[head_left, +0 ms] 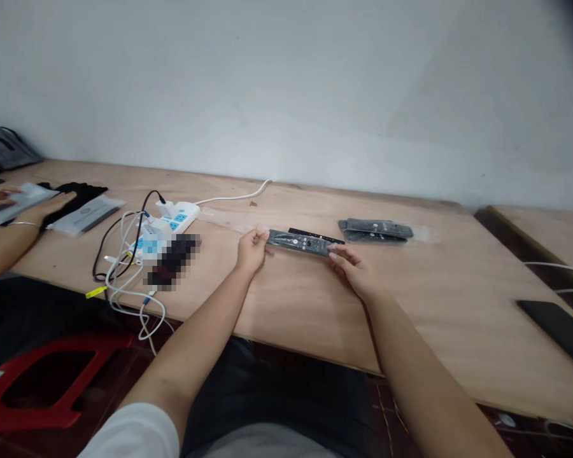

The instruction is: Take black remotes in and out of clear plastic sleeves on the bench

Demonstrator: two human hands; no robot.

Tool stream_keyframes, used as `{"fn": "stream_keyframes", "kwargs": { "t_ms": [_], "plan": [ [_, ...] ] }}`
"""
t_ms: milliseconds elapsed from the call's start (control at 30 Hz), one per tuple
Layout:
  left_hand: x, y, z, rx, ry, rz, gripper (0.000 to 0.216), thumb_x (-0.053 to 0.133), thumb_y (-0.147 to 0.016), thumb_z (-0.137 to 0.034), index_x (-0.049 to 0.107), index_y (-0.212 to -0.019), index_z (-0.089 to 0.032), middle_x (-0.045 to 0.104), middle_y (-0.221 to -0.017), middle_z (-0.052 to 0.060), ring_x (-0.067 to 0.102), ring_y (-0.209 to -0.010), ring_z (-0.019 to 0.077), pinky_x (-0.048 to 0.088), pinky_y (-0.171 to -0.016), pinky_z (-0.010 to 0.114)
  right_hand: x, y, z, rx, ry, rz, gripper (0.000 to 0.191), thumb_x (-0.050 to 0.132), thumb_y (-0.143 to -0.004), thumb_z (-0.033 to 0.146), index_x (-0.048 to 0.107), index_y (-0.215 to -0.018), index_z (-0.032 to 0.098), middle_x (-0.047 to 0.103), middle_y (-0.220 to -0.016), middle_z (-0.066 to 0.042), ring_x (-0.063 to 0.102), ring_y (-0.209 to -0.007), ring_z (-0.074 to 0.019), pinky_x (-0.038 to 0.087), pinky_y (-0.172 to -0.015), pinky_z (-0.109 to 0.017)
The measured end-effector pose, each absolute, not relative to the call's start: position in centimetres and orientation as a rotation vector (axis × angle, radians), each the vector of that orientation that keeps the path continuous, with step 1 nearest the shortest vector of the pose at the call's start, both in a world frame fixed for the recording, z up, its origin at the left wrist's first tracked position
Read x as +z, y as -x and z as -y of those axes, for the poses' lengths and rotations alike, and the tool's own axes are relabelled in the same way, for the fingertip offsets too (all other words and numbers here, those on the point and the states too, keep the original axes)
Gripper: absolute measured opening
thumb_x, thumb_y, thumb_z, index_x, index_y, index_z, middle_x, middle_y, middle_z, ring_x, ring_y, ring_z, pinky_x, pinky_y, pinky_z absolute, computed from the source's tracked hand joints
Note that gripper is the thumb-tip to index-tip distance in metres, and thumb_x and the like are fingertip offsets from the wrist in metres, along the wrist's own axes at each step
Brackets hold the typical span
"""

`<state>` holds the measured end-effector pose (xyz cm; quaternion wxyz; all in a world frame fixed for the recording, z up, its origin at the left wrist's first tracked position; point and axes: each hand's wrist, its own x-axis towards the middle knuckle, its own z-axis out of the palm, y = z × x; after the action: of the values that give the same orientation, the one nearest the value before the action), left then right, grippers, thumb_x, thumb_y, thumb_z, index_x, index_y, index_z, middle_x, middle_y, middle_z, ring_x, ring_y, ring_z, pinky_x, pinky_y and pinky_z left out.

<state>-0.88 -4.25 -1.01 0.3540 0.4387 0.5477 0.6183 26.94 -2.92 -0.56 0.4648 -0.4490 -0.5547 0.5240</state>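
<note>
Stool [52, 381], red, sits lowest at my left, below the table [286, 305] edge. On the wooden top I see both hands on one black remote [302, 242], which lies crosswise near the middle of the table. The left hand [251, 249] pinches its left end between thumb and fingers; the right hand [351, 270] has its fingers pressed together and curled on the right end. Just behind, touching or nearly so, lies a second black remote [315, 234]. Right of that is a bagged stack of remotes [376, 229]. A white power strip [174, 219] with cables lies at the left. At the far left, a co-worker's hand [0, 197] rests on flat packets.
</note>
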Motion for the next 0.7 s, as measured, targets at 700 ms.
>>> {"fn": "stream_keyframes", "kwargs": {
  "t_ms": [700],
  "plan": [
    [-1.8, 1.0, 4.0, 1.635, -1.136, -1.395, 0.034, 0.079, -0.078, -0.034, 0.053, -0.093, -0.02, 0.07, -0.087, 0.003, 0.067, -0.057, 0.0123, 0.051, -0.057, 0.024, -1.3, -27.2, 1.8, 1.137, 1.125, 1.034, 0.04, 0.092, -0.058, 0.05, 0.077, -0.083, 0.023, 0.071, -0.075, 0.0, 0.06, -0.06, -0.011, 0.053, -0.057, -0.025]
  ]
}}
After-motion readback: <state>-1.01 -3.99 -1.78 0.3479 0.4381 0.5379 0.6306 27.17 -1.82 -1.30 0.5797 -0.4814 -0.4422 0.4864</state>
